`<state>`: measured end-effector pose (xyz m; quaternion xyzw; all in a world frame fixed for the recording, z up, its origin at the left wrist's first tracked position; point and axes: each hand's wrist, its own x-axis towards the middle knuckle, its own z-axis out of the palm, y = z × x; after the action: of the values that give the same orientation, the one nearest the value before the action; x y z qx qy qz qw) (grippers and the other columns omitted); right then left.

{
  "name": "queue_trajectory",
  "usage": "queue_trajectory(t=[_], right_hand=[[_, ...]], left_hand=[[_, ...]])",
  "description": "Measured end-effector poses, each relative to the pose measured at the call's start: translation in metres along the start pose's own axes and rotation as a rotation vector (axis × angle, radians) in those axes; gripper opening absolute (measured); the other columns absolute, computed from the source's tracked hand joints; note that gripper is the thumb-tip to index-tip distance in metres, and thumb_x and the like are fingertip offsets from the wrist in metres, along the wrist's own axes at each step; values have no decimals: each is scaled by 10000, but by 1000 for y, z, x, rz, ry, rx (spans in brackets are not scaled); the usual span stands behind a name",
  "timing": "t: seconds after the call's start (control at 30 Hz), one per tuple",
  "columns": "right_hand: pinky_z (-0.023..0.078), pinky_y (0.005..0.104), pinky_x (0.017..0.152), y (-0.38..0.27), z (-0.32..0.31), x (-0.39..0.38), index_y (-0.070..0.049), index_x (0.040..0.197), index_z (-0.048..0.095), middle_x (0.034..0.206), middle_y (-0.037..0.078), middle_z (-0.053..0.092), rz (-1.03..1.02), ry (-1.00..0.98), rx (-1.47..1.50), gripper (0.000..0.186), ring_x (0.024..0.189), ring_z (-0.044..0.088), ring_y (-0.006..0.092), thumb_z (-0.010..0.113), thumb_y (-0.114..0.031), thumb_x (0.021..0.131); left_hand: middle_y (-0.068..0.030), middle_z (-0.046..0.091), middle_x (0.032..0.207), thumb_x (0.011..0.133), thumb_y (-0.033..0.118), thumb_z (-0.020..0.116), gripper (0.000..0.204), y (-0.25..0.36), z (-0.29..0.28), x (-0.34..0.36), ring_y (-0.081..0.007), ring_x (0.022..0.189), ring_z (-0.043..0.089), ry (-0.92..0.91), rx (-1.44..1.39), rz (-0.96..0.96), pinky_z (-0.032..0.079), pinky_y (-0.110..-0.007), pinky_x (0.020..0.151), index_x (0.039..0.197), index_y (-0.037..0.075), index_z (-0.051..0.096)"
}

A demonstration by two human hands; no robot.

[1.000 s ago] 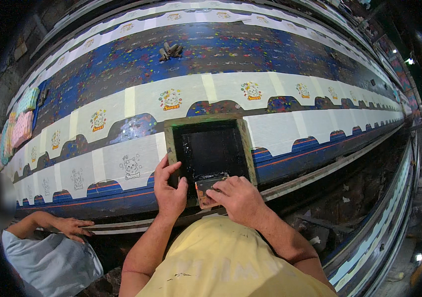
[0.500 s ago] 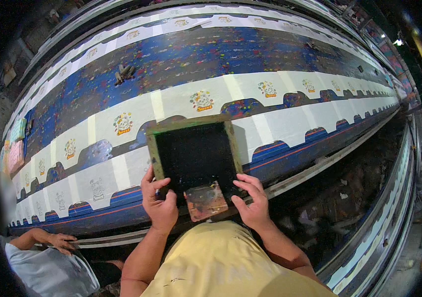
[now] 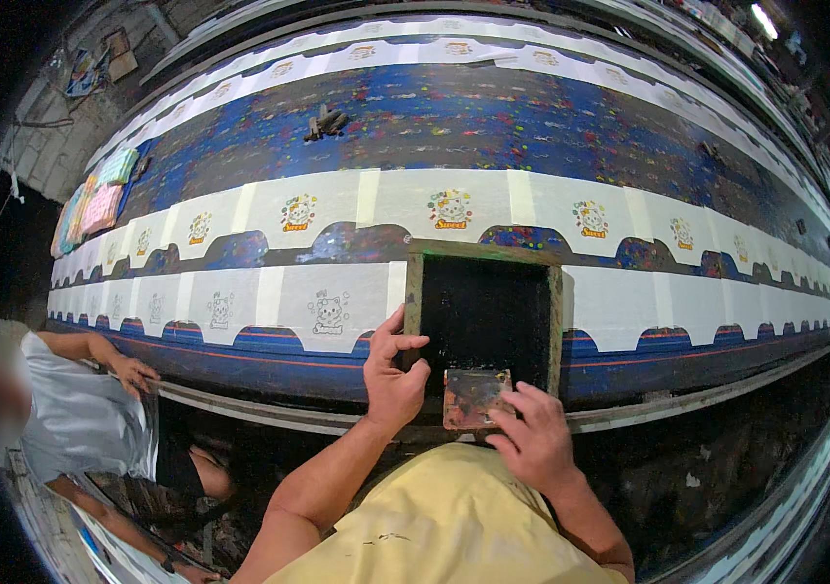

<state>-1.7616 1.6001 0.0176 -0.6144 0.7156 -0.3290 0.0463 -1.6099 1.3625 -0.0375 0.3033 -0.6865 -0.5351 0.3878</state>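
- Screen frame (image 3: 488, 252), wooden with a dark centre, lies over the near row of white cloth; it is the clock centre, 12 pointing away from the wearer.
- Left hand (image 3: 397, 375), 8 o'clock: grasping the left rail, thumb and index finger over its inner side.
- Right hand (image 3: 541, 438), 5 o'clock: fingers loosely bent at the right edge of a stained rectangular scraper (image 3: 473, 401), itself at 6; cannot tell whether they grip it.
- Surface: long table (image 3: 415, 117), blue and dark grey, paint-spattered.
- Near row: cloth with a black outlined cat (image 3: 328, 313) at 9; blank white panels (image 3: 602, 292) at 3.
- Far row: coloured cat prints (image 3: 450, 208) near 12.
- Dark object cluster (image 3: 327, 123) at 11; folded pastel cloths (image 3: 98, 200) at 10.
- Room: co-worker (image 3: 93, 399) near 9, one hand at the table edge; lit lamp (image 3: 763, 21) between 1 and 2.
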Motion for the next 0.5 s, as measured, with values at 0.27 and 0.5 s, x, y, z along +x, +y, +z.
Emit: queue_trajectory(t=[0.27, 0.5], right_hand=[[572, 521, 1065, -7, 6, 39, -45, 1320, 786, 1345, 150, 716, -147, -87, -162, 410, 1259, 688, 376, 733, -143, 926], [598, 482, 988, 10, -39, 88, -23, 1237, 785, 1228, 168, 766, -108, -351, -10, 327, 1160, 730, 374, 761, -15, 911]], left_hand=[[-274, 606, 1669, 797, -69, 716, 352, -6, 3, 2, -387, 1540, 591, 11, -9, -94, 436, -449, 1275, 1121, 39, 803], [-288, 598, 1667, 801, -57, 715, 344, -7, 3, 1, -411, 1548, 578, 10, 52, -80, 427, -474, 1289, 1108, 59, 818]])
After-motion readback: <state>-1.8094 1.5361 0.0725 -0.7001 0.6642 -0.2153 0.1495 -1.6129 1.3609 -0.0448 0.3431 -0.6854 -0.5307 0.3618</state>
